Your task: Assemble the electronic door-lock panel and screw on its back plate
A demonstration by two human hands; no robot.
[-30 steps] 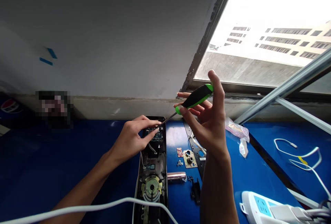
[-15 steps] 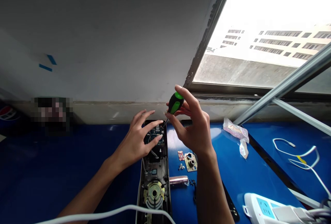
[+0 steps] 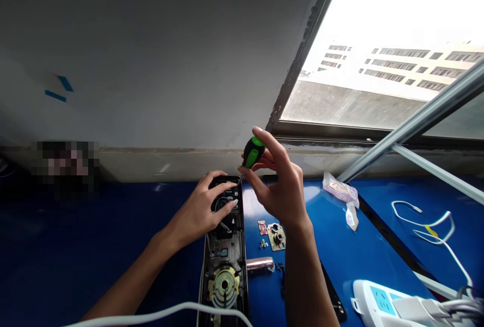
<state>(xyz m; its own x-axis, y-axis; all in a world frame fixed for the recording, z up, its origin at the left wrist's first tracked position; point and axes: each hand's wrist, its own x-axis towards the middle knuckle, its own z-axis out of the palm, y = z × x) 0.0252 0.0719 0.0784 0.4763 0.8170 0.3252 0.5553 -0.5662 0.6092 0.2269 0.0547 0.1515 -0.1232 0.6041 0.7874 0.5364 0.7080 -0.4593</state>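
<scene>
Green-and-black, the screwdriver (image 3: 248,157) is gripped by its handle in the right hand (image 3: 280,188), shaft pointing to seven o'clock, at the black housing's (image 3: 235,241) one-o'clock end. The left hand (image 3: 200,207) (fingers parted, thumb wide) spans the circuit board (image 3: 226,197) at twelve. Silver screws (image 3: 263,244) lie at three.

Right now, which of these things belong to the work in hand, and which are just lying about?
In the work:
- green-and-black screwdriver, held in the right hand
- open black casing, left hand over its far end
- probably the loose silver screws beside it

Apparently just lying about:
- power strip
- white cable with a yellow tag
- plastic packet
</scene>
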